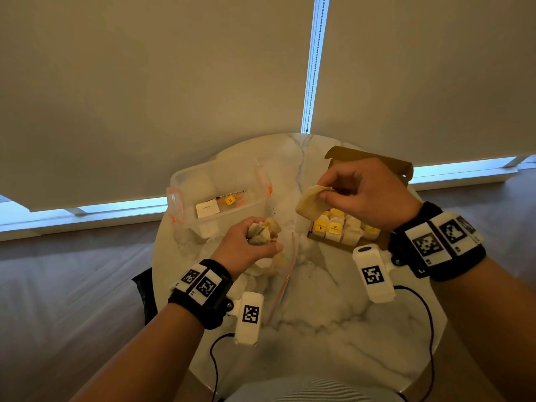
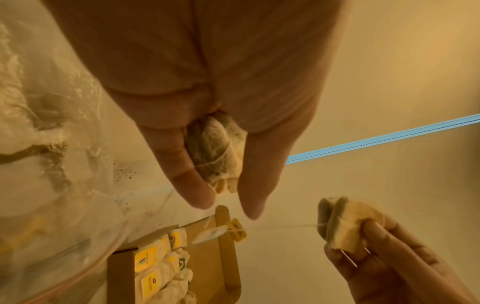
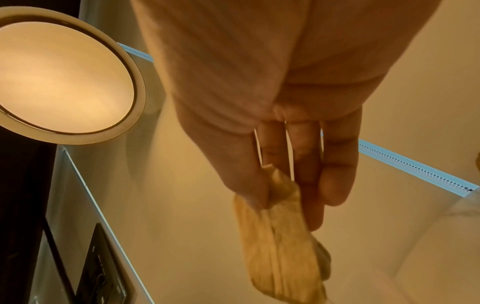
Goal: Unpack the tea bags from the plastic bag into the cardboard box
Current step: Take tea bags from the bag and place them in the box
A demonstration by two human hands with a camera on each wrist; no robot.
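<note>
Tea bags (image 1: 263,231), crumpled papery pouches, fill the left hand (image 1: 249,248)'s fist; the right hand (image 1: 365,195) pinches one flat pouch (image 1: 309,205).

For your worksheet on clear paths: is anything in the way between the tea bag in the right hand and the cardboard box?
Nothing visible blocks it. The right hand pinches the tea bag just above the open cardboard box, whose near part already holds packed bags. A thin string runs from the bag to a tag.
</note>
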